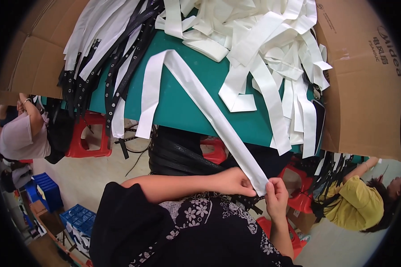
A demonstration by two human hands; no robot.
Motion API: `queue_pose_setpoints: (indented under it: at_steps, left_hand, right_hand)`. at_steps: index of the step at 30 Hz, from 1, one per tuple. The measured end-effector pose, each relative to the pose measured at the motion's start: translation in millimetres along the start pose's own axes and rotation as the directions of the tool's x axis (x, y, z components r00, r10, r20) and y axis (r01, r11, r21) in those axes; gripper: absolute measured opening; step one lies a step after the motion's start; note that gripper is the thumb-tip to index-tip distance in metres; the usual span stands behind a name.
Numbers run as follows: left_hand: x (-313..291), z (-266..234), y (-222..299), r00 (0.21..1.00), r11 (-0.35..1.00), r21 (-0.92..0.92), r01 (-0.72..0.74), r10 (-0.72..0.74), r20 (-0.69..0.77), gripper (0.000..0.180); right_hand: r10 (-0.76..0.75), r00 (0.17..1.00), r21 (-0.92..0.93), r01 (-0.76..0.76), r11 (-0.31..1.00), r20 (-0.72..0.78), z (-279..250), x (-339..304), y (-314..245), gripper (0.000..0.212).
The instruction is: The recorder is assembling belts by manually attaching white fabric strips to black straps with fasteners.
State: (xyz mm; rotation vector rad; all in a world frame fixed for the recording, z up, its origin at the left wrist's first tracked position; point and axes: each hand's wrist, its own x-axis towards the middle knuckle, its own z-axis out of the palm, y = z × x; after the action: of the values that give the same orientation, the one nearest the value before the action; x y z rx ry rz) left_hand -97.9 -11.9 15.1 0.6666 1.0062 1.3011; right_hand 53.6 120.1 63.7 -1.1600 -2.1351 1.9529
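Observation:
A long white fabric strip [209, 104] slants from my hands up onto the green tabletop [173, 107], folds over there, and its far end hangs off the front edge. My left hand [235, 181] is closed on the strip's near end, fingers curled in. Thumb and fingers of my right hand [276, 196] pinch the strip's tip just to the right. Beyond them lies a loose heap of white strips [276, 49], some hanging over the edge. On the far left, black straps with metal eyelets [113, 80] drape over the table among more white strips.
Cardboard panels stand at the left [40, 49] and right [361, 89]. Below are red stools [91, 138] and a bundle of black straps [178, 155]. Blue crates [78, 218] stand at lower left. One person [24, 133] is at left, another in yellow [354, 202] at right.

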Motion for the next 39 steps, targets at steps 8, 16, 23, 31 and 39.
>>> queue_pose_setpoints:
  at_steps: [8, 16, 23, 31, 39]
  left_hand:
    - [-64.6, -146.2, 115.2, 0.701, 0.135, 0.963, 0.234, 0.663, -0.263, 0.032]
    - [-55.7, -335.0, 232.1, 0.699, -0.564, 0.434, 0.702, 0.661, -0.273, 0.030]
    - [-50.5, -209.6, 246.8, 0.370, 0.218, 0.925, 0.312, 0.869, -0.329, 0.019]
    - [-49.6, -26.0, 21.6, 0.903, 0.919, -0.332, 0.213, -0.315, -0.292, 0.042]
    - [-28.1, -22.4, 19.2, 0.832, 0.942, -0.333, -0.032, -0.160, -0.532, 0.021]
  right_hand:
    - [-0.005, 0.999, -0.077, 0.001, 0.997, -0.054, -30.3, 3.8, 12.0, 0.016]
    - [0.103, 0.995, -0.114, -0.101, 0.988, 0.008, -28.5, 5.6, 5.7, 0.015]
    - [0.191, 0.961, 0.029, -0.201, 0.979, 0.198, -11.6, 8.9, -11.8, 0.010]
    - [0.061, 0.931, 0.080, -0.096, 0.992, 0.359, 37.1, 33.2, -25.8, 0.013]
    - [0.151, 0.942, -0.250, -0.075, 0.965, 0.300, 0.6, 9.1, 12.1, 0.026]
